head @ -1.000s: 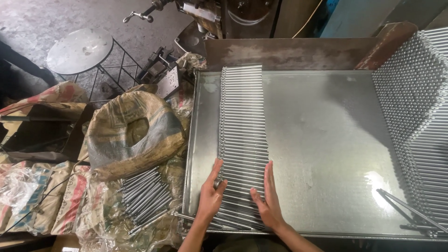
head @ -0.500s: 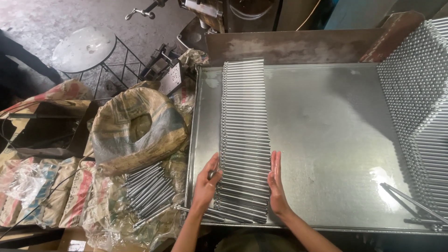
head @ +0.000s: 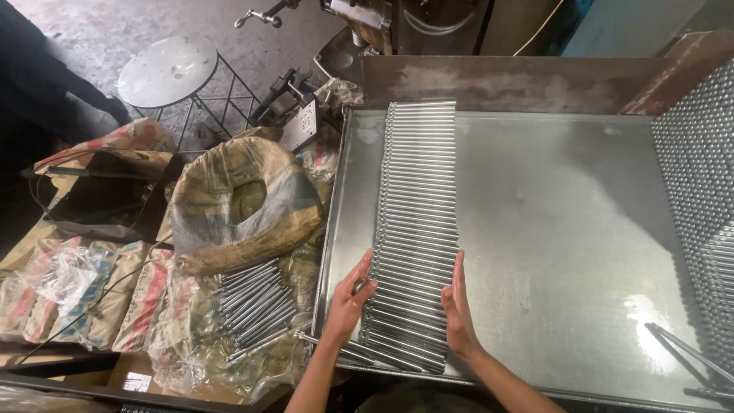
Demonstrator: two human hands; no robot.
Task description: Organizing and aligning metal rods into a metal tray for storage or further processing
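Two open flat hands, left hand (head: pixel 348 300) & right hand (head: pixel 457 310), pressing ends of rod row (head: pixel 417 229) near front-left corner of steel tray (head: pixel 550 222); best squeezed evenly w/ palms parallel, keeping ends flush.

Both hands open and flat, left hand (head: pixel 348 300) and right hand (head: pixel 459 306) facing each other, fingers extended forward.

Single head cam, looking steeply down from above and just behind the metal tray (head: pixel 535 229), close range. Left hand (head: pixel 348 302) and right hand (head: pixel 459 310) enter from the bottom edge; floor clutter fills frame left. No second view, so no overlap.
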